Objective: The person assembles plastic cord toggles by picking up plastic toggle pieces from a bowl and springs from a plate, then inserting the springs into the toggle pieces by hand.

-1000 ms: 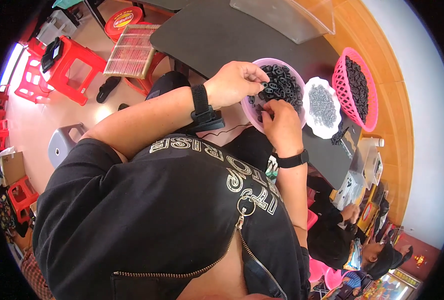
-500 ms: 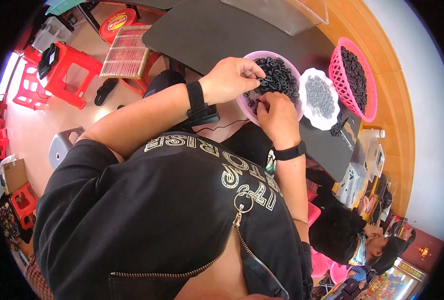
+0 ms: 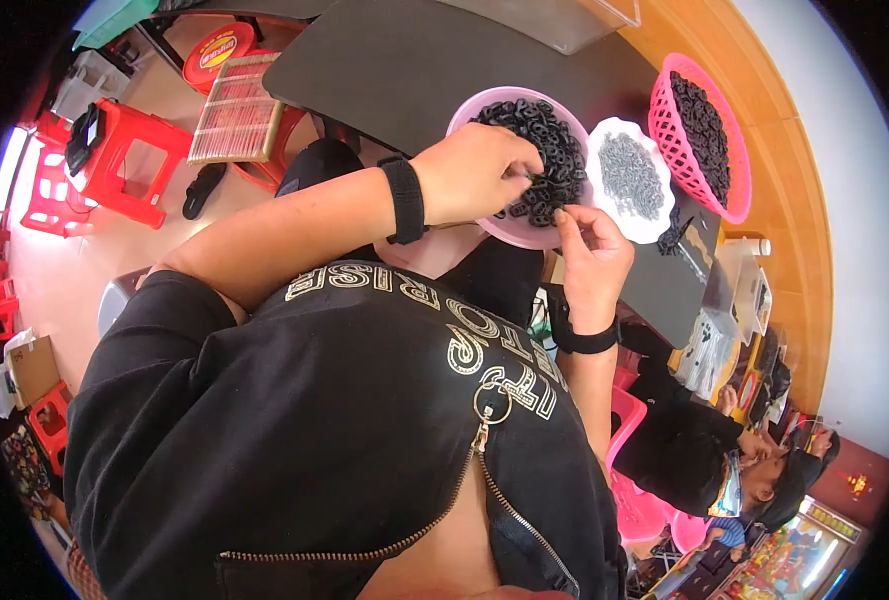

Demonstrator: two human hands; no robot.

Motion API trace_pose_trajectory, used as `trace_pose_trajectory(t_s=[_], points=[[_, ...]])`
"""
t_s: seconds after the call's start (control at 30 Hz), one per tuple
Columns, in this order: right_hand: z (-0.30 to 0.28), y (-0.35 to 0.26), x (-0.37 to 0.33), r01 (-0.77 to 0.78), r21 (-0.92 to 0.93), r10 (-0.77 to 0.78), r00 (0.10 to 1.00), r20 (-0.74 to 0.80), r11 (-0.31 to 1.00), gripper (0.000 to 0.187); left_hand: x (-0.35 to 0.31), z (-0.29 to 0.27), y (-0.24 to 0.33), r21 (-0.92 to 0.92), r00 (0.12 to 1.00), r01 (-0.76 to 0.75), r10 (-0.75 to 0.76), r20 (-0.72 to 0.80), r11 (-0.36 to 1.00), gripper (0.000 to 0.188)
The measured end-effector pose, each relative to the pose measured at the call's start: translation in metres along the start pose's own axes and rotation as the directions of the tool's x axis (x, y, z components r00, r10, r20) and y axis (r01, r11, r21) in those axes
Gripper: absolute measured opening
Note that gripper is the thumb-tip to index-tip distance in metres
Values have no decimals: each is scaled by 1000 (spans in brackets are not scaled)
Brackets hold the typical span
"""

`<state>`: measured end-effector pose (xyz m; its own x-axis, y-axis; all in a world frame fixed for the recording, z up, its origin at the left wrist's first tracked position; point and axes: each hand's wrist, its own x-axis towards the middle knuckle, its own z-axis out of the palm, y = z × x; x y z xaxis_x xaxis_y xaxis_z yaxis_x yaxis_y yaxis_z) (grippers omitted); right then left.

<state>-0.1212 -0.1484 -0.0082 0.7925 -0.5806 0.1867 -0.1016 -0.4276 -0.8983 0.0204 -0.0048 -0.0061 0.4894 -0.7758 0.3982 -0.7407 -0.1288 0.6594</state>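
A pale pink bowl point(image 3: 511, 93) full of small black plastic pieces with holes point(image 3: 561, 140) stands at the near edge of the dark table. Over its left side is my left hand point(image 3: 477, 174), thumb and fingers pinched on a small black piece that is mostly hidden. My right hand point(image 3: 597, 258) is at the bowl's near right rim, thumb and index finger pressed together; whatever is between them is too small to make out. Right of the bowl sits a white scalloped dish point(image 3: 653, 231) holding many small silvery metal parts point(image 3: 632, 178).
A bright pink basket point(image 3: 668, 150) of black pieces stands farther right, beside the wooden panel. A clear plastic box point(image 3: 565, 22) is on the dark table point(image 3: 395, 62). Red stools point(image 3: 137, 160) stand on the floor at left. Another person point(image 3: 680, 440) sits at lower right.
My right hand has drawn back from inside the bowl to its near rim. My left hand has moved slightly right and down over the pieces. The whole view has shifted a little.
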Motion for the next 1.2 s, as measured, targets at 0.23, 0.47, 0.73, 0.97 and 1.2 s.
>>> trace_pose_trajectory(t_s=[0.23, 0.47, 0.73, 0.97, 1.2], points=[[4, -15, -3, 185, -87, -182, 983, 36, 979, 9, 5, 6, 15, -442, 931, 323, -196, 308, 837, 15], [-12, -5, 15, 132, -74, -136, 989, -54, 989, 9, 13, -13, 5, -676, 889, 434, -406, 213, 596, 11], [17, -24, 28, 562, -458, -409, 823, 393, 689, 8, 5, -8, 1, -704, 860, 479, -443, 255, 525, 11], [33, -13, 28, 556, -582, -297, 824, 483, 593, 6, -2, -9, -6, -751, 866, 457, -431, 254, 477, 13], [20, -14, 32, 420, -485, -207, 878, 432, 767, 7, -5, -12, -9, -751, 869, 452, -429, 249, 481, 15]])
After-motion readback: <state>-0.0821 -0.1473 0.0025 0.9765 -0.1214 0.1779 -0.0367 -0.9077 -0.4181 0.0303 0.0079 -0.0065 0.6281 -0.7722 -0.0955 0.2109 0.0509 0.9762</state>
